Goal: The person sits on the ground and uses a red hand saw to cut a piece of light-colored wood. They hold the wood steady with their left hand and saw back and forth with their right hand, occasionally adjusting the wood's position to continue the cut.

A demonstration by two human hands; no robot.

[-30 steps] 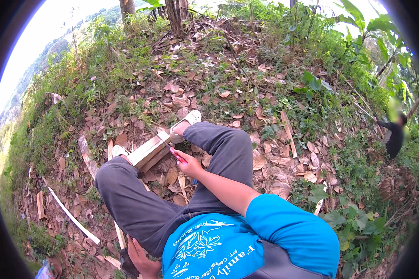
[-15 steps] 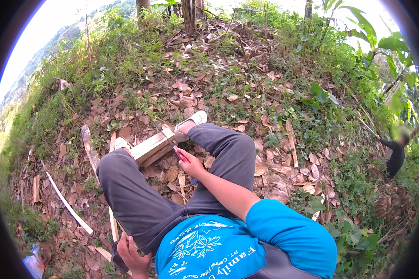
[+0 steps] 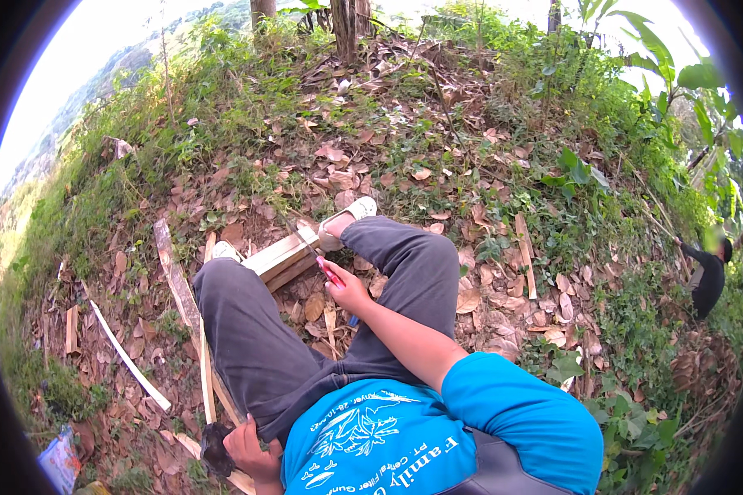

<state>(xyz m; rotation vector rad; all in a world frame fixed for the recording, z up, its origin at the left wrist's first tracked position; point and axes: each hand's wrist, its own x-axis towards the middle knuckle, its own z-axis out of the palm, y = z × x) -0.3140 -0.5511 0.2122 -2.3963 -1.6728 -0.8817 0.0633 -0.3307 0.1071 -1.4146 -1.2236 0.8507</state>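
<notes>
My right hand [image 3: 351,295] is closed round the red handle of a tool [image 3: 331,273] with a long, thin blade. That blade slants up and left across the near end of squared wood pieces [image 3: 282,257] lying between my feet. At the lower left, my left hand [image 3: 254,450] is beside my thigh with its fingers bent in. Its fingertips are against a black object [image 3: 215,450] whose kind I cannot make out. Long wooden strips [image 3: 207,371] run past that object along my left leg.
Dry leaves and weeds cover the sloping ground. A weathered board [image 3: 173,268], a pale curved strip [image 3: 128,359] and a plastic bag [image 3: 59,462] lie to the left. Another wooden strip [image 3: 526,256] lies right of my knee. A person in dark clothes [image 3: 707,276] is at the far right.
The view has shifted a little, so the scene sits slightly further right. My left hand's fingers, spread before, are now drawn in against the black object. The right hand still grips the tool.
</notes>
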